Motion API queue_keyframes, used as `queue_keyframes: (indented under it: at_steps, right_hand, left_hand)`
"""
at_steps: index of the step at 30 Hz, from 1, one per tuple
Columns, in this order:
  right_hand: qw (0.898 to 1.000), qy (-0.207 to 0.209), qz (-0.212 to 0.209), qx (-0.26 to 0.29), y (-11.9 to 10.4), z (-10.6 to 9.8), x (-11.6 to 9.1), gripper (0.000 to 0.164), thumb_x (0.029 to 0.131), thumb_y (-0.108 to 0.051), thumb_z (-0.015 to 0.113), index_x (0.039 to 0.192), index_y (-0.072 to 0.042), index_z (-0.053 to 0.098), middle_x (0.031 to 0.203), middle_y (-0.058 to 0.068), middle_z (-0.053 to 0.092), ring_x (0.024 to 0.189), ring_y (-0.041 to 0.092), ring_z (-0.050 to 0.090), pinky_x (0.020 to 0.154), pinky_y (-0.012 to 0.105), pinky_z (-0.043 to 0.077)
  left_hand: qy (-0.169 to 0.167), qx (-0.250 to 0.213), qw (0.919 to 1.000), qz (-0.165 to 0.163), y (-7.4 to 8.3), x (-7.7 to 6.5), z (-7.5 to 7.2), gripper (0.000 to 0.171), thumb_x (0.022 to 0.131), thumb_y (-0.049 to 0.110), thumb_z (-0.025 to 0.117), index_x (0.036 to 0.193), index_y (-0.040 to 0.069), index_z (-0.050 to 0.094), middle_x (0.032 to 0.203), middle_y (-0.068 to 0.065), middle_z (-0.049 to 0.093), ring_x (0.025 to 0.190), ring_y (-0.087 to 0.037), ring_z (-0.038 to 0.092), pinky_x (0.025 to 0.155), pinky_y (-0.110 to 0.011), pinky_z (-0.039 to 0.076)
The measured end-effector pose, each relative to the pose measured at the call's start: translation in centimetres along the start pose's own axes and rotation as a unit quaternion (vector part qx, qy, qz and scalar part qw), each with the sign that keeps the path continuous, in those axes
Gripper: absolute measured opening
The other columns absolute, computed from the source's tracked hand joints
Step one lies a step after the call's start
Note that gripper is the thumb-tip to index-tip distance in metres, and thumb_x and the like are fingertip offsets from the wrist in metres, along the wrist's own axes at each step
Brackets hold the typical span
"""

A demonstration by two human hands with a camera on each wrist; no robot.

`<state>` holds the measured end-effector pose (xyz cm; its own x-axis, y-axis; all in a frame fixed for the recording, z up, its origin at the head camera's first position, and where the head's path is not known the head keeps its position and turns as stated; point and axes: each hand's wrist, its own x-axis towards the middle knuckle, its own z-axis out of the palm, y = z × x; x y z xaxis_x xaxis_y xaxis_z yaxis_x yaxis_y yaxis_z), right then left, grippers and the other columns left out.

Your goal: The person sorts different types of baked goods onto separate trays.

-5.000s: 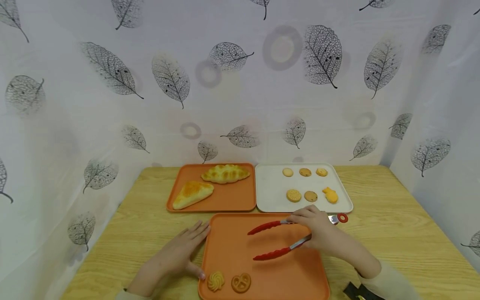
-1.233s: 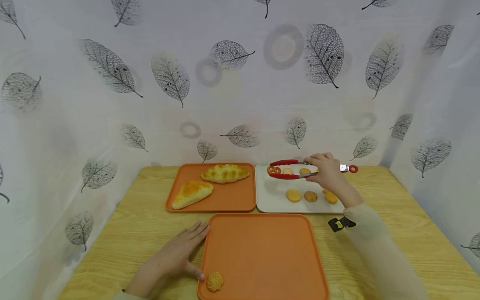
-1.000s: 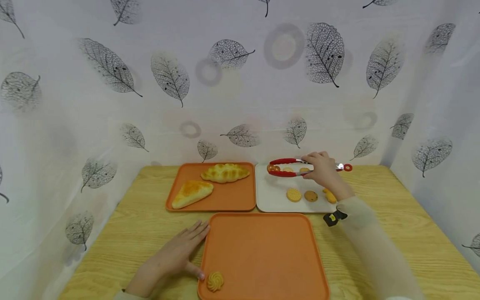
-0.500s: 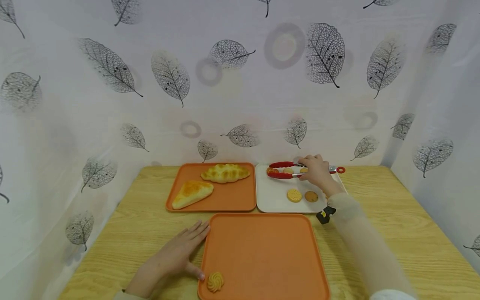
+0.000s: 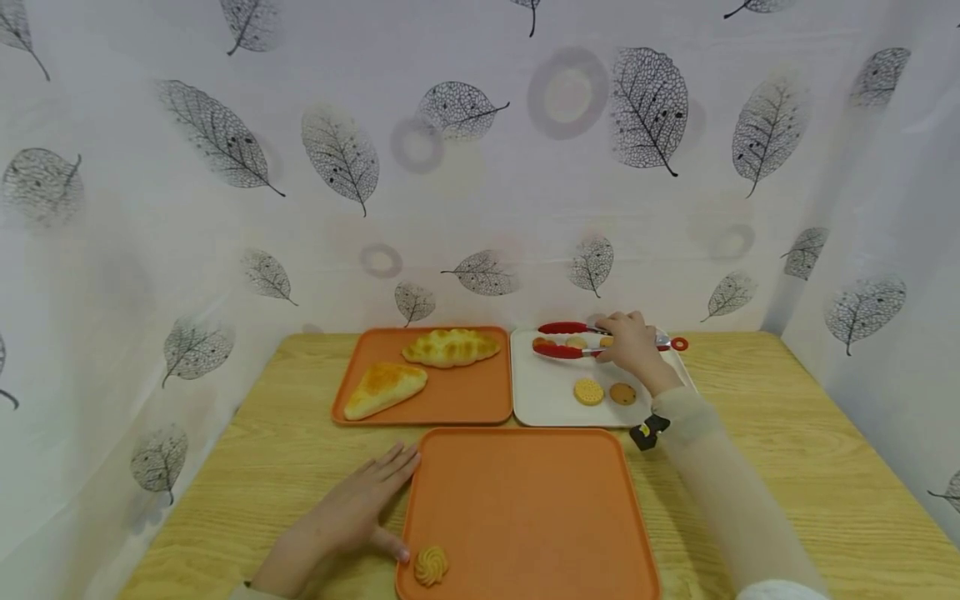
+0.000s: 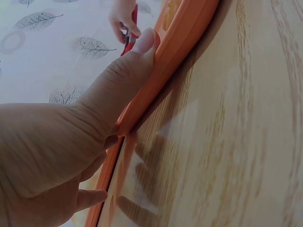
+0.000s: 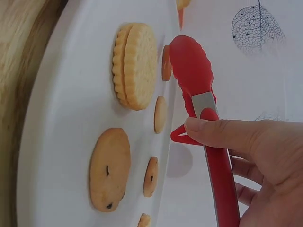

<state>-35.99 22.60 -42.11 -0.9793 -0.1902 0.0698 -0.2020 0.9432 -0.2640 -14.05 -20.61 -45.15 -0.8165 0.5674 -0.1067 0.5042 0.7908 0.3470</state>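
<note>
My right hand (image 5: 632, 343) grips red-tipped metal tongs (image 5: 558, 352) over the back left of the white tray (image 5: 540, 396). A brown pretzel (image 5: 543, 341) lies between the tongs' tips, partly covered by them. In the right wrist view the pretzel (image 7: 166, 64) stands at the end of the back row, with the tongs (image 7: 191, 66) beside it and my thumb along their arm. My left hand (image 5: 348, 510) rests with straight fingers at the left edge of the front orange tray (image 5: 525, 508), thumb on its rim. A swirl cookie (image 5: 431, 566) lies near that thumb.
A sandwich cookie (image 5: 588, 392) and a chip cookie (image 5: 622, 393) lie in the white tray's front row; my right arm covers part of its right side. The back orange tray (image 5: 465, 400) bears a triangular bread (image 5: 386, 389) and a croissant (image 5: 450, 347).
The pretzel has gone from the front orange tray to the white tray's back left, carried in the tongs. Lately the tongs have lowered and their tips spread slightly. The left hand stays put.
</note>
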Motion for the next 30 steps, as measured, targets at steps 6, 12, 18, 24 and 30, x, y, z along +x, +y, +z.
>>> queue_keyframes:
  at_steps: [6, 12, 18, 24, 30]
  right_hand:
    - [1.000, 0.010, -0.014, -0.005, -0.6, -0.8, -1.0, 0.066, 0.078, -0.020, 0.081, 0.137, -0.007, 0.055, 0.136, 0.022, 0.053, 0.127, 0.048, 0.037, 0.096, 0.071, 0.036]
    - [0.998, 0.032, -0.053, 0.005, -1.7, -2.0, -3.0, 0.068, 0.076, -0.019, 0.083, 0.137, -0.007, 0.056, 0.136, 0.020, 0.054, 0.126, 0.046, 0.039, 0.094, 0.068, 0.037]
    - [0.992, 0.064, -0.106, 0.019, -3.2, -2.7, -5.5, 0.067, 0.072, -0.018, 0.086, 0.132, -0.005, 0.060, 0.131, 0.021, 0.058, 0.119, 0.046, 0.044, 0.086, 0.066, 0.042]
    - [0.977, 0.105, -0.183, 0.036, -4.2, -2.4, -8.0, 0.063, 0.065, -0.015, 0.089, 0.123, -0.004, 0.066, 0.119, 0.020, 0.064, 0.109, 0.042, 0.051, 0.083, 0.058, 0.048]
    - [0.964, 0.118, -0.237, 0.033, -5.2, -1.8, -10.6, 0.061, 0.060, -0.013, 0.092, 0.117, -0.007, 0.069, 0.113, 0.014, 0.067, 0.103, 0.037, 0.054, 0.073, 0.052, 0.049]
  left_hand:
    - [0.004, 0.003, 1.0000, 0.003, 0.0, 0.0, 0.1, 0.126, 0.058, 0.076, 0.066, 0.153, 0.003, 0.027, 0.161, -0.015, 0.025, 0.149, -0.037, 0.021, 0.114, -0.061, 0.030]
    - [0.008, 0.004, 0.9999, 0.005, 0.1, 0.0, 0.0, 0.125, 0.058, 0.074, 0.068, 0.153, 0.002, 0.028, 0.161, -0.016, 0.026, 0.148, -0.038, 0.022, 0.113, -0.061, 0.030]
    - [0.008, 0.005, 0.9999, 0.007, 0.1, -0.1, 0.0, 0.125, 0.058, 0.075, 0.068, 0.152, 0.002, 0.028, 0.160, -0.016, 0.026, 0.148, -0.038, 0.022, 0.113, -0.061, 0.030]
    - [0.007, 0.007, 0.9999, 0.008, 0.0, 0.0, 0.0, 0.125, 0.059, 0.075, 0.066, 0.153, 0.003, 0.027, 0.161, -0.016, 0.025, 0.149, -0.038, 0.022, 0.114, -0.061, 0.030]
    - [0.011, 0.007, 0.9999, 0.011, 0.0, -0.1, 0.1, 0.125, 0.059, 0.075, 0.067, 0.153, 0.002, 0.028, 0.161, -0.016, 0.025, 0.148, -0.038, 0.023, 0.113, -0.061, 0.030]
